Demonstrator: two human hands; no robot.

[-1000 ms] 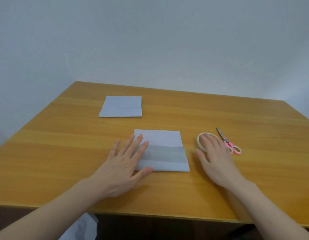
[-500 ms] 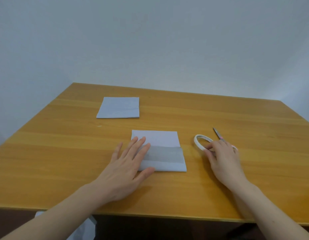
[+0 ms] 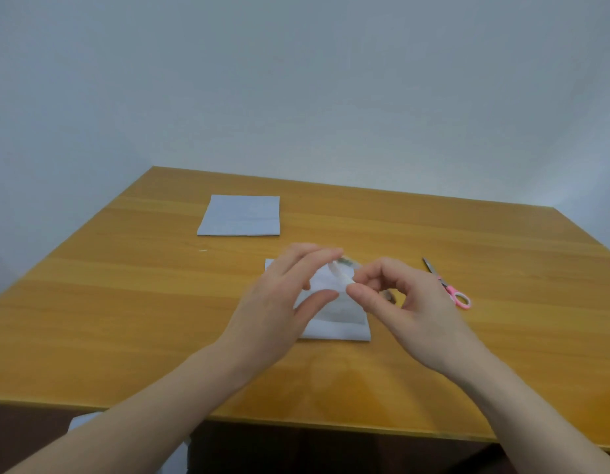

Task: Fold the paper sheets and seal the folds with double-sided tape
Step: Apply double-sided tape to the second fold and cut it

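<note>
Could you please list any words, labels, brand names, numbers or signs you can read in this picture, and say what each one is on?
None: no readable text anywhere.
Far folded sheet: blank.
Near folded sheet: blank where it shows.
Tape roll between left hand and right hand: blurred, no print visible.
Pink-handled scissors: no marking visible.
Table and wall: plain.

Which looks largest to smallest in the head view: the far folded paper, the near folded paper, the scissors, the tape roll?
1. Near folded paper and far folded paper: alike; the near one is partly hidden and closer, so unranked.
2. Scissors.
3. Tape roll, mostly hidden between the fingers, so unsure.
</note>
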